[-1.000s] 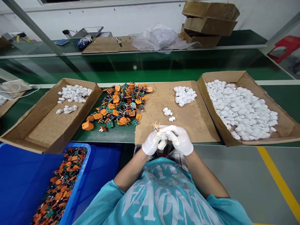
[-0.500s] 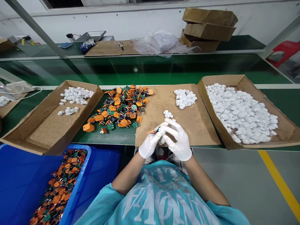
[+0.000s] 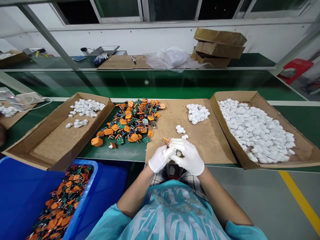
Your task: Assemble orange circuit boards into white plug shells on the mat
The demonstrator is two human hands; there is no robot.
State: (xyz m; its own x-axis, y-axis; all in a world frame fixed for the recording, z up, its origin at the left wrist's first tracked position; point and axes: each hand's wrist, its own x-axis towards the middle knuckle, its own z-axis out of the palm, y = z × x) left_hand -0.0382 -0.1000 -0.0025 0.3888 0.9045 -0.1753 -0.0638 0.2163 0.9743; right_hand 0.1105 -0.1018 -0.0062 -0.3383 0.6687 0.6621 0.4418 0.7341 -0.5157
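Two white-gloved hands (image 3: 175,156) at the centre, one orange part (image 3: 166,140) at their fingertips, two large cardboard trays (image 3: 52,143) at left and right, three stacked cardboard boxes (image 3: 219,49) in the upper right, one red stool (image 3: 297,68) at far upper right, loose white pieces (image 3: 257,130) too many for exact counting.

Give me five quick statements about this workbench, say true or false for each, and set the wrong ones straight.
1. The left hand and the right hand both wear white gloves. True.
2. The tray on the right holds orange parts. False: the right cardboard tray holds white pieces.
3. An orange part shows at the left hand. True.
4. The big mixed pile sits inside the left tray. False: the mixed pile lies on the green bench, beside the left cardboard tray.
5. The blue bin is full of white pieces. False: orange and green parts show in it.
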